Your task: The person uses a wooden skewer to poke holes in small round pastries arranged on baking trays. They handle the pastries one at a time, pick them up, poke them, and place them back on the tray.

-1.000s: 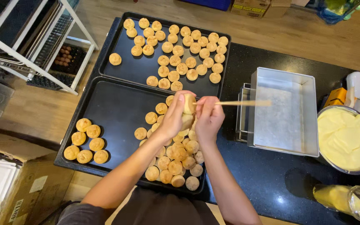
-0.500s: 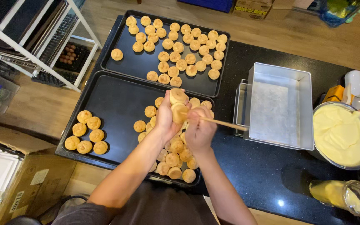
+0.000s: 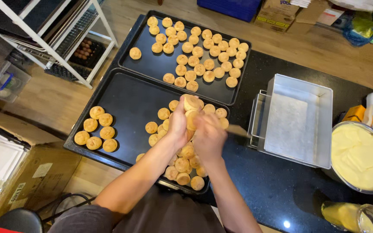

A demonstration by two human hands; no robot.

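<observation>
**Holding a pastry puff over the near baking tray**

Working position: both hands meet above the near black tray (image 3: 121, 103), which lies on a dark countertop (image 3: 281, 190).

Left hand (image 3: 178, 125): fingers curled and pressed around a round golden puff (image 3: 191, 103), held upright above the tray. A second puff sits just below it, against the palm.

Right hand (image 3: 208, 137): closed in a fist around a thin pale stick (image 3: 237, 129). The stick is blurred; its outer end points toward the metal pan, and its tip at the puff is hidden by the fingers.

Tray contents:
- Near tray: a loose heap of puffs (image 3: 182, 166) beneath the hands, and a separate small cluster (image 3: 95, 129) at the left end, well apart from the heap.
- Far black tray (image 3: 152, 64): touches the near tray along its long edge and carries a scattered layer of puffs (image 3: 203, 56), with one lone puff near its left corner.

Surrounding items:
- Rectangular metal pan (image 3: 301, 118), empty, just right of the trays, resting against a wire rack.
- Steel bowl of pale yellow cream (image 3: 359, 155) at the right edge.
- Glass jar with yellow contents (image 3: 355, 215) at the lower right.
- Small orange-yellow carton (image 3: 354, 113) between pan and bowl; its print is too small to tell.
- Brown cardboard box (image 3: 9, 181) on the floor at lower left, bearing a white rectangular label on its side.
- Blue bin (image 3: 234, 7) and further brown cartons (image 3: 277, 17) on the wooden floor beyond the counter.
- White shelving frame (image 3: 52, 39) at upper left.
</observation>
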